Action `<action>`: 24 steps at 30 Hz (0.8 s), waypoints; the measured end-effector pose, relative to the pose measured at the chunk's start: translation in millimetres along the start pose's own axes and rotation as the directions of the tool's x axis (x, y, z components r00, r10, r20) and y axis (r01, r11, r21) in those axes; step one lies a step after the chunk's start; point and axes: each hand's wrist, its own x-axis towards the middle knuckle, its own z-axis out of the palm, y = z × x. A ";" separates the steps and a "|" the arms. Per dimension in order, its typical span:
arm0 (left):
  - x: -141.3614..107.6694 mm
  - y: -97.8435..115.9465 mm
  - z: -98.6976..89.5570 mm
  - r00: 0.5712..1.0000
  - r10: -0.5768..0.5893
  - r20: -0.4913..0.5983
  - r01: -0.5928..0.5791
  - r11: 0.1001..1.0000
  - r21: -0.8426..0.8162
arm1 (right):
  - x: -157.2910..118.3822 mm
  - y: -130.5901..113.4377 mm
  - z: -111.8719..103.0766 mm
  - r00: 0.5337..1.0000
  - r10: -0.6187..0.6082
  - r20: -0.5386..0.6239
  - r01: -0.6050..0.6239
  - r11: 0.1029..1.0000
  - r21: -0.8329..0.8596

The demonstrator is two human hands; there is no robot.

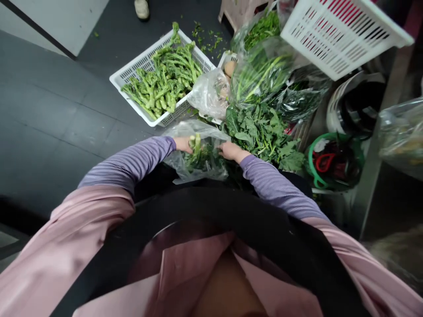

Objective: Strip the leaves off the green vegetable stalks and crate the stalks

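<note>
In front of my knees is a clear plastic bag (190, 128), its mouth spread, with broccolini stalks (198, 154) and dark leaves inside. My left hand (183, 144) reaches in from the bag's left side, its fingers closed against the pale cut end of a stalk. On the right side of the bag, my right hand (230, 151) has its fingers curled together; what they pinch is too small to make out. A heap of loose green leaves (264, 136) lies right beside that hand.
A white basket (128, 108) of trimmed broccolini stands on the dark floor ahead. Bagged greens (264, 72) lie to its right. Another white basket (337, 39) juts in above them. A green basket (312, 160) with red-handled items sits by a metal edge at right.
</note>
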 end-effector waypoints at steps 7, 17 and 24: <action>-3.0 62.2 36.2 0.930 -0.150 -0.336 0.062 0.964 -0.258 | -44.5 -26.9 5.1 0.945 0.052 -0.322 0.220 0.629 0.745; -25.6 154.9 92.0 0.930 0.201 -0.308 -0.245 0.963 -0.111 | -123.6 -29.1 -24.1 0.885 0.109 -0.453 0.433 0.167 0.886; -24.7 157.7 76.4 0.774 0.039 -0.632 -0.388 0.818 -0.424 | -164.9 11.5 -82.1 0.623 0.421 -0.659 -0.108 0.881 0.461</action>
